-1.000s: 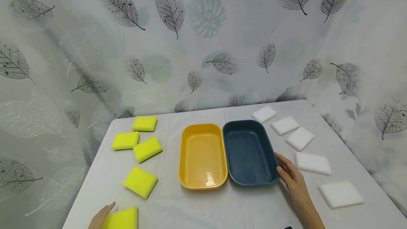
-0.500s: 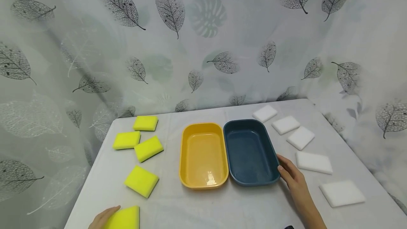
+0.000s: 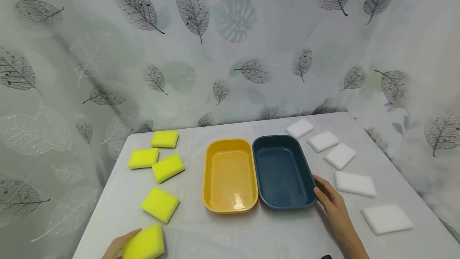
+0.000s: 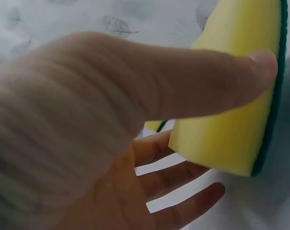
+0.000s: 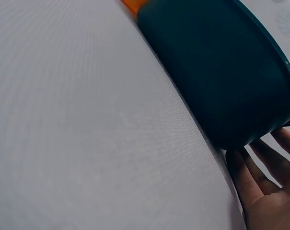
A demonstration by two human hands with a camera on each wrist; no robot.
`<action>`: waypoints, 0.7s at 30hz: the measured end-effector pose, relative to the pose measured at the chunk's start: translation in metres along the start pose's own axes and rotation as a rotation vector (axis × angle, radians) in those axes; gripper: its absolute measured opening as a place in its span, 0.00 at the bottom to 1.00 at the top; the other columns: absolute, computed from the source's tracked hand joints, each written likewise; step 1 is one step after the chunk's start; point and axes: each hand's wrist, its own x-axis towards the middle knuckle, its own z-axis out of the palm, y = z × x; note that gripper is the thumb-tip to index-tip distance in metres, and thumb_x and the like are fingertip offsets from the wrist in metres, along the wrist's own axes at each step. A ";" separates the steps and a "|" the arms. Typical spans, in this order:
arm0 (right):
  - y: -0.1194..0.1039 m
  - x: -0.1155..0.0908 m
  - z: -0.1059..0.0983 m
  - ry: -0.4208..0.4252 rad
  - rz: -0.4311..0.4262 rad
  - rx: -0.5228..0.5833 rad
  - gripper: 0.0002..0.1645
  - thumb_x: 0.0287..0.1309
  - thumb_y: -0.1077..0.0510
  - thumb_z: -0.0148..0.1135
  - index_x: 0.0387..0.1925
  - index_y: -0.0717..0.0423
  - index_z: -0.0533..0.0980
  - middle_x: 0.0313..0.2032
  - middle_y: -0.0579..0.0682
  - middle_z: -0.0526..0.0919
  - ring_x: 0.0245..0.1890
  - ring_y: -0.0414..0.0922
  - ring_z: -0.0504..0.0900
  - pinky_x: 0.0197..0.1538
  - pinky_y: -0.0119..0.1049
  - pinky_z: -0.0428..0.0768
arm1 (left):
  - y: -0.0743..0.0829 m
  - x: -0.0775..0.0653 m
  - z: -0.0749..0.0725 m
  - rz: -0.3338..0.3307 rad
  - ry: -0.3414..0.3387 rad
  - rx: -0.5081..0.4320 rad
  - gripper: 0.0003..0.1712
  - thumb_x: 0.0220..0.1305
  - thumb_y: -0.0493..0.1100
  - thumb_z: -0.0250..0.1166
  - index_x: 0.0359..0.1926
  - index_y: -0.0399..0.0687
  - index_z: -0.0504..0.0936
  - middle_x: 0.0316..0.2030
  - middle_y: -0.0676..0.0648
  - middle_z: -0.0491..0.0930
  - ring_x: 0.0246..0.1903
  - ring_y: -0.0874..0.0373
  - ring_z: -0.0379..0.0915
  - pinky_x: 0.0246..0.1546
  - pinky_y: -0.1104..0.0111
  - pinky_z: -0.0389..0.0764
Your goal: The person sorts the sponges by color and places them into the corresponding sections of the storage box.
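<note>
At the near left of the table, my left hand (image 3: 118,245) pinches a yellow sponge (image 3: 144,244), which is tilted. In the left wrist view the thumb presses across the sponge (image 4: 226,139), whose backing (image 4: 274,105) is a thin dark green layer; some fingers spread below it. My right hand (image 3: 332,201) rests against the right side of a dark blue dish (image 3: 282,179). Close up in the right wrist view, fairly straight fingertips touch the dish's outer wall (image 5: 207,72). A yellow dish (image 3: 230,179) stands upright beside the blue one.
Several other yellow sponges (image 3: 160,204) lie scattered along the left side of the white-covered table (image 3: 215,239). On the right are several white sponge blocks (image 3: 355,184). A leaf-patterned curtain (image 3: 223,51) hangs behind. A small dark object (image 3: 326,257) shows at the bottom edge.
My left hand has closed on the nearest yellow sponge and shifted it slightly right and up, tilting it. My right hand and both dishes have stayed in place.
</note>
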 end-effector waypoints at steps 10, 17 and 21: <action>-0.002 0.000 0.001 0.001 0.007 0.003 0.32 0.82 0.49 0.47 0.77 0.60 0.62 0.74 0.68 0.66 0.60 0.12 0.67 0.58 0.11 0.70 | 0.065 0.011 -0.019 -0.107 -0.009 -0.192 0.56 0.57 0.57 0.78 0.77 0.41 0.60 0.70 0.32 0.65 0.67 0.33 0.66 0.56 0.44 0.82; -0.003 0.000 0.001 0.000 0.022 0.003 0.33 0.82 0.47 0.47 0.78 0.60 0.62 0.75 0.68 0.65 0.60 0.12 0.66 0.57 0.11 0.70 | 0.106 0.012 -0.023 0.029 0.118 -0.158 0.47 0.59 0.58 0.77 0.74 0.49 0.68 0.66 0.40 0.72 0.63 0.43 0.71 0.49 0.53 0.83; -0.003 0.001 0.001 -0.005 0.021 -0.003 0.33 0.82 0.48 0.46 0.78 0.60 0.61 0.76 0.68 0.64 0.59 0.11 0.65 0.57 0.11 0.69 | 0.124 0.018 -0.014 0.185 0.261 -0.094 0.42 0.60 0.57 0.77 0.71 0.53 0.72 0.59 0.50 0.76 0.52 0.62 0.70 0.44 0.68 0.78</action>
